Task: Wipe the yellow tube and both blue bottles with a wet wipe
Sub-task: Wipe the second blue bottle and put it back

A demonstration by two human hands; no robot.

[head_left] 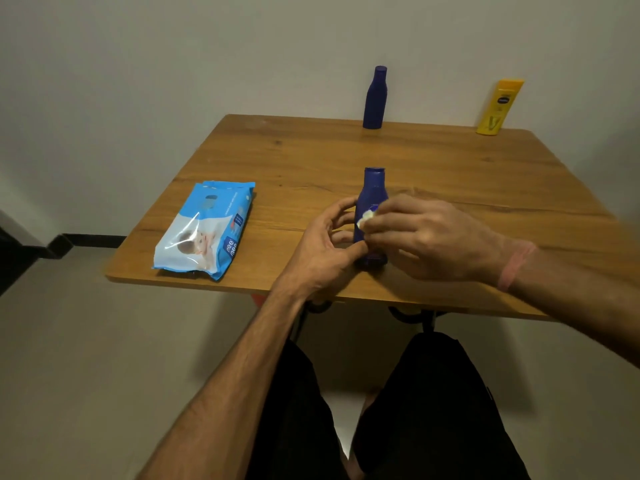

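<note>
1. Left hand [323, 244] is curled round the lower body of the near bottle [372, 199], thumb across the front near its base, fingers wrapping behind. It's got the bottle held upright on the table [433, 174].
2. Right hand [422, 233] comes in from the right, forearm low over the table edge, with a pinkish band [516, 265] on the wrist. Its fingertips pinch a small wad of wipe [367, 216] and press it against the bottle's front, about mid-height.
3. Far bottle [374, 98] stands upright at the back edge of the table, nobody touching it. Yellow tube [498, 107] stands at the back right corner, tilted a bit, well apart from both hands.
4. Wipes pack [206, 230] lies flat on the left side of the table, near the front edge.
5. Hard to see: the hands cover most of the near bottle's label and lower half, so only a sliver of white print shows. Most of the wipe is buried under the right fingers. Left fingers behind the bottle are partly hidden too.
6. Dark legs [433, 410] show under the table at the bottom.
</note>
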